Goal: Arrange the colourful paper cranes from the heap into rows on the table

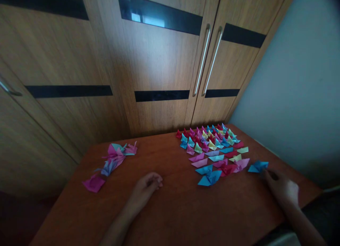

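My left hand (pixel 149 186) rests on the brown table (pixel 170 214) with its fingers curled together and nothing visible in them. Over at the right, my right hand (pixel 282 189) pinches the edge of a blue folded paper piece (pixel 258 166). Between the hands lie two blue folded papers (pixel 209 176), beside a red one (pixel 228 169) and a pink one (pixel 241 164). Behind them, rows of small colourful paper boats (pixel 204 139) reach toward the back right of the table.
At the table's left lie a magenta folded paper (pixel 94 183), a lilac one (pixel 108 166) and a loose pile of pink and green papers (pixel 117 152). A wooden wardrobe (pixel 159 62) stands behind the table. A pale wall (pixel 297 97) borders the right side.
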